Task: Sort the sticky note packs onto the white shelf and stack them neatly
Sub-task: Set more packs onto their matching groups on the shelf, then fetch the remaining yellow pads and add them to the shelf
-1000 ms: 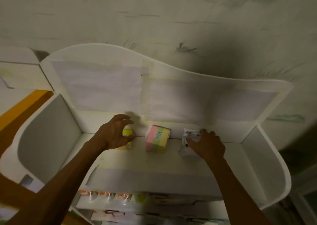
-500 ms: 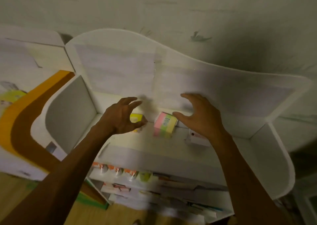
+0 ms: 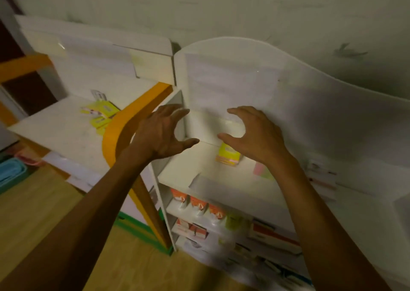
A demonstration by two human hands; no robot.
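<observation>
A yellow sticky note pack (image 3: 228, 156) stands on the top board of the white shelf (image 3: 177, 170), just under my right hand (image 3: 255, 135). A pink and green pack (image 3: 263, 170) shows partly behind my right forearm. White packs (image 3: 321, 175) lie further right on the same board, blurred. My left hand (image 3: 164, 133) hovers at the shelf's left wall, fingers spread, holding nothing. My right hand is also spread and empty, above the yellow pack and not touching it. Several yellow-green packs (image 3: 99, 115) lie on the neighbouring white unit to the left.
An orange curved panel (image 3: 124, 126) runs between the two units. Lower shelves (image 3: 199, 206) hold orange and white boxes and other stationery. A blue basket (image 3: 11, 175) sits on the wooden floor at the far left. The wall rises behind the shelf.
My view has swung left, bringing the neighbouring unit with yellow-green packs into sight. Both hands have let go of the packs and lifted off the shelf board, fingers spread.
</observation>
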